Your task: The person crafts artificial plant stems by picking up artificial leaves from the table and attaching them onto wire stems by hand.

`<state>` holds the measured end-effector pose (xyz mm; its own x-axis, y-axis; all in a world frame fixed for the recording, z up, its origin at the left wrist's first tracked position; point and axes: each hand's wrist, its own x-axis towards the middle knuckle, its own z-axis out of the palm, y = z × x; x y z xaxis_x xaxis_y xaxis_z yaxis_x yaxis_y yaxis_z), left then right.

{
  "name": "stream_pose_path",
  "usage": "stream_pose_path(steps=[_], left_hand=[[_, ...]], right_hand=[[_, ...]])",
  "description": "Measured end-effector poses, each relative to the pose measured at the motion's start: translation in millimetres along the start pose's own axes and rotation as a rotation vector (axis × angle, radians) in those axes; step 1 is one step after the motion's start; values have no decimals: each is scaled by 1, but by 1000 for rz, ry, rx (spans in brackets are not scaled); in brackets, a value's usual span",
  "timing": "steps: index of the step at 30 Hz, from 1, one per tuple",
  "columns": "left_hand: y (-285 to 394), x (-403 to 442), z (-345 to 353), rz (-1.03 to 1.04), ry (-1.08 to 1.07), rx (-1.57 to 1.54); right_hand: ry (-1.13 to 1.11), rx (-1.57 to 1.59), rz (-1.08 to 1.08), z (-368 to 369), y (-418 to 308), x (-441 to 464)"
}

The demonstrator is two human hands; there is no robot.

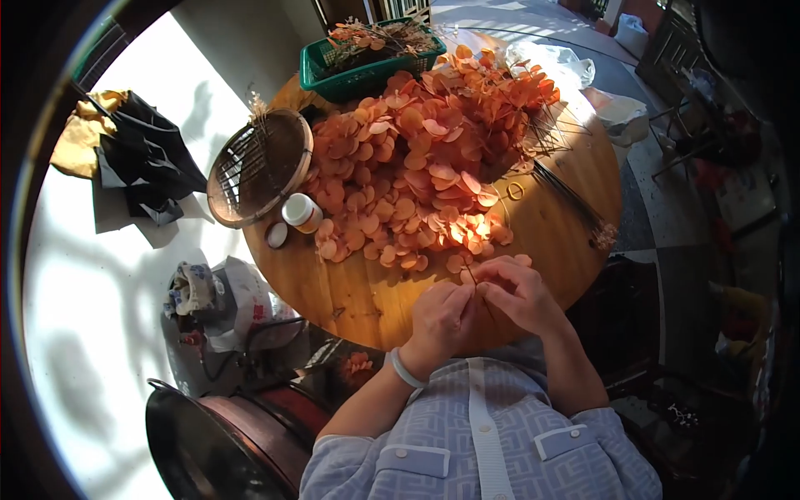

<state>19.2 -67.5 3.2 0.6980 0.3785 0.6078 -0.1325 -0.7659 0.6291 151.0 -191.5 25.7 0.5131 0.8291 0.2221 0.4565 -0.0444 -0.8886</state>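
At the near edge of the round wooden counter, your two hands meet over a thin stem: your left hand, with a pale band on its wrist, curls its fingers in and grips it, and your right hand pinches it between thumb and fingertips. The stem's upper end points away from you, toward a few orange leaves just beyond your fingers. Past those, a big heap of orange leaves covers the middle of the counter. To its left you have a white bottle beside a small round lid, with a round woven tray tilted behind them. To its right lie a yellow ring and some dark stems. Farthest off, a green basket holds dried sprigs, with clear plastic bags well to its right.
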Motion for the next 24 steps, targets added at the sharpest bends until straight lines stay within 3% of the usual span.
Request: stream_pose_path(steps=[4, 7, 11, 14, 17, 19, 21, 23, 24], left_hand=[[0, 3, 2, 25, -53, -4], [0, 1, -9, 84, -167, -17], [0, -13, -15, 217, -406, -81], [2, -27, -22, 167, -461, -46], [-9, -21, -45, 56, -510, -100], [-16, -5, -70, -102, -411, -197], [-53, 11, -93, -249, -182, -126], [-103, 23, -110, -298, -39, 405], [-119, 23, -116, -319, -77, 439]], right_hand=[[-34, 24, 57, -2, -2, 12], [-3, 81, 250, 7, 10, 21], [142, 519, 321, 15, 26, 58], [213, 614, 411, 7, 36, 77], [245, 763, 362, 19, 40, 85], [298, 894, 387, 20, 25, 90], [369, 1020, 451, 16, 6, 97], [176, 1069, 399, 17, 3, 94], [81, 1090, 368, 17, 1, 93]])
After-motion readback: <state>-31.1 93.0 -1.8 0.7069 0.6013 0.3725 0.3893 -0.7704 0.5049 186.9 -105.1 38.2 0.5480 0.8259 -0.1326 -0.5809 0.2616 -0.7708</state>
